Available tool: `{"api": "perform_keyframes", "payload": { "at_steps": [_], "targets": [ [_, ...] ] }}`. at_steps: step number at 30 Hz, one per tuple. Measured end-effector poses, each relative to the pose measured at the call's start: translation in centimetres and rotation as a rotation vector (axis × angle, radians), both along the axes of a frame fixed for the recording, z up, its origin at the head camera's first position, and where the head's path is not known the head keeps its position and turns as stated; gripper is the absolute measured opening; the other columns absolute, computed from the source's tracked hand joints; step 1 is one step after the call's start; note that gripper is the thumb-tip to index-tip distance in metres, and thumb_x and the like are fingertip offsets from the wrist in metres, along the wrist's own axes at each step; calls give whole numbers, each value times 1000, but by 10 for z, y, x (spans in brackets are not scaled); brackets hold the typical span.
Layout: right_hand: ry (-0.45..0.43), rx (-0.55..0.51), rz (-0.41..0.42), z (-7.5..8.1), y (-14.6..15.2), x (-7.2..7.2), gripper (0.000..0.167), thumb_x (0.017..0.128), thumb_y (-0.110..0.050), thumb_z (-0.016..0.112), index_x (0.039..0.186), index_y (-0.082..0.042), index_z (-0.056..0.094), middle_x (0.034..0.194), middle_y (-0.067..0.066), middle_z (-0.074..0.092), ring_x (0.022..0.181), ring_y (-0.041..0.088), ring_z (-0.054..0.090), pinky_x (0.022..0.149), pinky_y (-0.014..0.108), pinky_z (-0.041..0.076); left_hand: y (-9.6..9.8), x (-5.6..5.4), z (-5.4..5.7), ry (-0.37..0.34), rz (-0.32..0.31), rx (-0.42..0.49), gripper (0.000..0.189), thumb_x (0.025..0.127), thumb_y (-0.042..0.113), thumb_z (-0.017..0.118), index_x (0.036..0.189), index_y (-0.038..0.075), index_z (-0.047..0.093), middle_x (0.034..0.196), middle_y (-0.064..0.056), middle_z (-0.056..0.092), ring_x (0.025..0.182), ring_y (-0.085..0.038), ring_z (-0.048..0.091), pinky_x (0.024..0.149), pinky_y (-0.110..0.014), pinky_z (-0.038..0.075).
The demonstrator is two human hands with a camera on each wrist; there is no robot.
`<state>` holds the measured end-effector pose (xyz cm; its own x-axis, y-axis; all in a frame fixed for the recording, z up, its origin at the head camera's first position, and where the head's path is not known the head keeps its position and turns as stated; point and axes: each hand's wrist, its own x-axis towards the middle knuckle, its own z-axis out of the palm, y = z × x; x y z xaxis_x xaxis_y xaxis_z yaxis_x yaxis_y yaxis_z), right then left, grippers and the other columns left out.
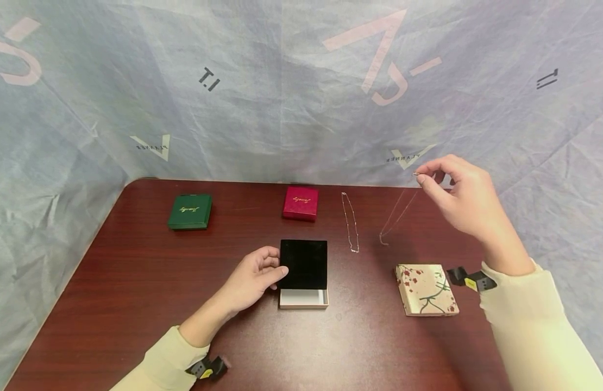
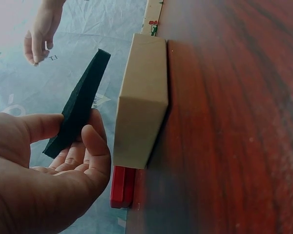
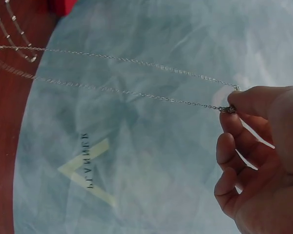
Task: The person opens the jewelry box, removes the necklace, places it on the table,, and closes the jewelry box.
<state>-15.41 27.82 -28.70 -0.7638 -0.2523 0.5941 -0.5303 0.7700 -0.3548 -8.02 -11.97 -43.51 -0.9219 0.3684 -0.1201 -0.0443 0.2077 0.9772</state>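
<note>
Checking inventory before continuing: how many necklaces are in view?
2: a thin chain necklace hangs from the right hand; a beaded necklace lies on the table, right of the red box. Any inside the red box or green box would be hidden.

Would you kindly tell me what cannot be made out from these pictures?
Head view: most of the inside of the cream rectangular box, hidden by the black square velvety pad in the left hand.
Right wrist view: the far end of the thin silvery chain necklace in the right hand, cut off by the left edge.
Head view: inside of the green square box, hidden by its closed lid.
</note>
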Motion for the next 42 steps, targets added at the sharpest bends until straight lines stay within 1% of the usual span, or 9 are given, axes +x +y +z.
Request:
{"api": "perform_keyframes", "payload": {
  "at_steps": [6,11,17,23,28,32,37,40,42],
  "targets": [
    [-47,31,-15,-2,-1,-28,8,99,-10,73,106,-11,79,94,1,72,85,12,55,73,26,36,0,0,0,-5,4,-7,41,105,13,67,138,-6,53,122,-19,67,85,-23,67,80,-35,58],
    [-84,27,-18,-4,-6,-51,11,102,-13,69,108,-8,77,97,6,72,88,20,58,75,32,37,0,0,0,-5,-3,2,40,105,13,67,137,-6,53,122,-18,68,86,-23,67,79,-33,58],
    [-45,4,-31,-9,-12,-82,14,102,-9,66,107,-1,76,96,13,69,87,29,60,78,41,39,1,0,-1,-3,-21,26,38,105,13,67,136,-6,55,119,-16,69,93,-23,67,77,-32,59],
    [10,-34,-57,-16,-15,-107,16,103,-10,65,106,1,76,98,17,69,93,37,60,85,51,40,0,-1,-3,-9,-16,20,40,105,14,67,136,-6,54,120,-17,68,93,-23,67,78,-32,58],
    [-15,-25,-74,-28,-11,-114,15,104,-11,67,108,-1,77,100,16,71,95,37,61,88,54,42,0,-1,-2,-10,-12,7,42,105,14,67,138,-7,52,123,-19,67,91,-23,68,79,-32,59],
    [-104,34,-65,-42,-6,-111,15,103,-12,68,110,-3,78,105,15,74,97,37,63,86,53,44,0,-1,-2,-13,-11,1,42,105,13,67,139,-8,52,123,-19,67,91,-24,68,80,-33,59],
    [-221,99,-55,-57,-2,-104,14,103,-13,69,112,-6,78,117,16,73,99,37,65,81,52,45,1,-1,-2,-24,-4,-8,42,105,12,67,139,-7,52,125,-20,67,92,-24,68,81,-33,58],
    [-247,114,-56,-62,-1,-102,14,103,-13,69,111,-8,79,116,14,74,97,36,65,79,49,45,1,-1,-1,-26,-2,-5,41,104,11,67,138,-7,52,125,-20,67,90,-23,68,80,-34,59],
    [-251,120,-56,-64,-1,-100,13,102,-13,70,111,-8,79,110,12,74,94,34,65,78,48,45,1,-1,-1,-28,-2,-3,41,104,11,67,138,-7,52,125,-20,67,88,-23,67,80,-34,59]
  ]
}}
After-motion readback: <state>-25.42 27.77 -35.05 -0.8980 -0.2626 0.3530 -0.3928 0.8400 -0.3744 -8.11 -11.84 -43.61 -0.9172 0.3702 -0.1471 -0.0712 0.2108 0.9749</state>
